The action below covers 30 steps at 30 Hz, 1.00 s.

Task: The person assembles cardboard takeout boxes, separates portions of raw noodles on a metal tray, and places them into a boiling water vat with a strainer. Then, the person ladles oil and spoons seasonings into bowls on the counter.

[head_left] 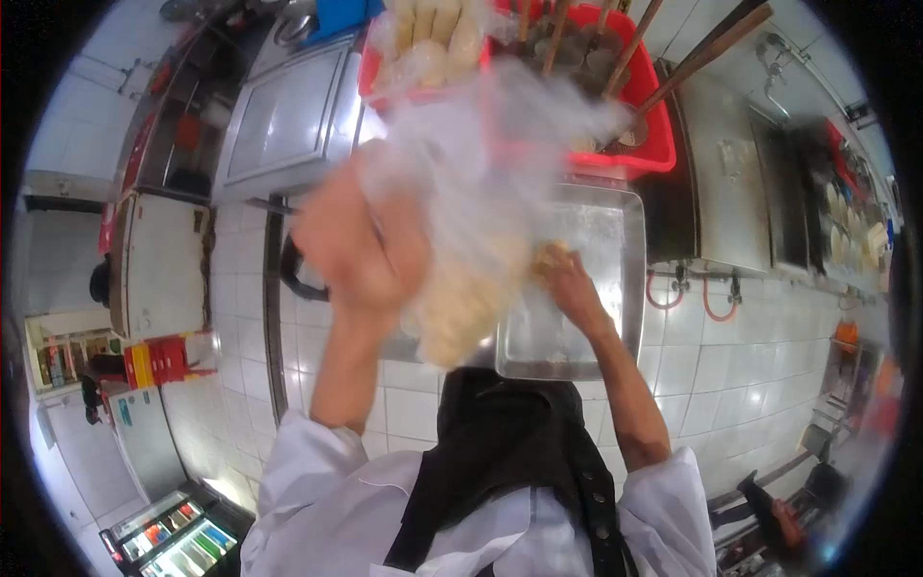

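Note:
My left hand [365, 236], smeared by motion, grips the upper part of a clear plastic bag [481, 163]. Pale yellow food [461, 313] fills the bag's lower end; its exact kind is too blurred to tell. Over the shallow metal tray [620, 288], my right hand [569, 288] is closed around a pale yellow clump [551, 256]. The bag hangs beside that hand and covers the tray's left part.
Behind the bag, a red basket [659, 139] holds several wooden-handled strainers [630, 58]. Another red basket [370, 72] at the back left contains bagged pale rolls [428, 29]. A steel-topped unit [284, 115] stands left, and a steel counter [726, 173] right.

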Available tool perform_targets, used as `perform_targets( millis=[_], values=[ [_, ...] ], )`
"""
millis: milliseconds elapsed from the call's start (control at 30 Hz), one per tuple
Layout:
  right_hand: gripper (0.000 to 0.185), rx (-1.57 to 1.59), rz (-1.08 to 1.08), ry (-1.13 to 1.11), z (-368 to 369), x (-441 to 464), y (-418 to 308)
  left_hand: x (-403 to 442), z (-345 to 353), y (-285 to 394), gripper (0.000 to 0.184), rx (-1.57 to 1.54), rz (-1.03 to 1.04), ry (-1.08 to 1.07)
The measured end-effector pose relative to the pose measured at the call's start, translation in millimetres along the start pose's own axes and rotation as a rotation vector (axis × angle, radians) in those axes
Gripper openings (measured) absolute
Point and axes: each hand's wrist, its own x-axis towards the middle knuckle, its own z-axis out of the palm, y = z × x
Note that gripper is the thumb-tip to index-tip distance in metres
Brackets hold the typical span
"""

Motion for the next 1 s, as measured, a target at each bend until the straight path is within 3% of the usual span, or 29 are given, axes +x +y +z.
perform_targets(
  millis=[67,133,200,267,333,433,467,500,567,600,633,700,767,833,867,900,933,967,1000],
  values=[
    [0.044,0.038,0.070,-0.035,-0.7,8.7,-7.0,33.4,6.3,-24.5,0.027,-0.051,-0.079,0.001],
    [0.042,0.170,0.274,0.299,-5.8,-2.1,-17.6,55.3,12.1,-43.0,0.034,-0.136,-0.082,0.021],
    [0.042,0.095,0.266,0.257,1.6,-15.3,-6.6,66.4,15.6,-53.9,0.039,-0.098,-0.195,-0.029],
    [0.042,0.012,0.237,0.227,5.9,-16.3,2.8,75.3,22.3,-66.0,0.040,-0.243,-0.279,0.030],
    [0.043,0.002,0.336,0.374,-3.6,-25.7,-15.6,78.6,27.4,-84.9,0.042,-0.382,-0.382,0.072],
    [0.043,0.050,0.455,0.332,-16.0,-35.4,-20.3,77.0,43.2,-131.2,0.040,-0.511,-0.489,0.140],
    [0.042,0.032,0.425,0.523,-32.8,-31.9,-37.0,69.3,51.4,-151.2,0.036,-0.737,-0.621,0.212],
    [0.042,0.036,0.429,0.513,-21.9,-34.1,-28.9,52.9,57.4,-173.2,0.031,-0.955,-0.764,0.265],
    [0.041,-0.241,0.475,0.161,8.0,-44.9,-4.2,8.0,87.9,-244.7,0.029,-1.150,-1.028,0.346],
    [0.039,-0.165,0.595,-0.027,5.4,-41.1,3.5,-12.6,98.0,-249.5,0.030,-1.090,-1.167,0.299],
    [0.039,-0.172,0.593,-0.029,-8.7,-35.5,-4.7,-31.3,109.3,-254.8,0.031,-1.027,-1.299,0.259],
    [0.034,-0.044,0.399,0.604,-41.2,-27.8,-38.0,-90.8,140.7,-296.9,0.033,-1.096,-1.353,-0.014],
    [0.033,-0.108,0.323,0.638,-9.2,-30.8,-10.5,-97.3,154.8,-268.1,0.035,-0.920,-1.387,-0.124],
    [0.034,0.032,0.484,0.190,-13.7,-28.9,-13.4,-103.0,163.5,-250.2,0.039,-0.747,-1.411,-0.222],
    [0.035,-0.028,0.452,0.400,-23.7,-26.0,-28.5,-96.4,171.5,-249.2,0.045,-0.469,-1.273,-0.454],
    [0.035,-0.034,0.443,0.397,-12.1,-19.3,-15.9,-94.9,174.9,-245.5,0.052,-0.181,-1.120,-0.670],
    [0.036,-0.069,0.390,0.304,15.9,-24.0,-5.8,-86.1,161.3,-204.6,0.063,-0.127,-0.993,-0.664],
    [0.037,-0.096,0.345,0.208,33.3,-34.6,-3.7,-102.9,156.9,-202.2,0.063,-0.122,-1.002,-0.703],
    [0.039,0.104,0.489,0.146,18.8,-34.5,-10.2,-114.7,155.4,-207.8,0.058,0.013,-0.752,-0.694]
  ],
)
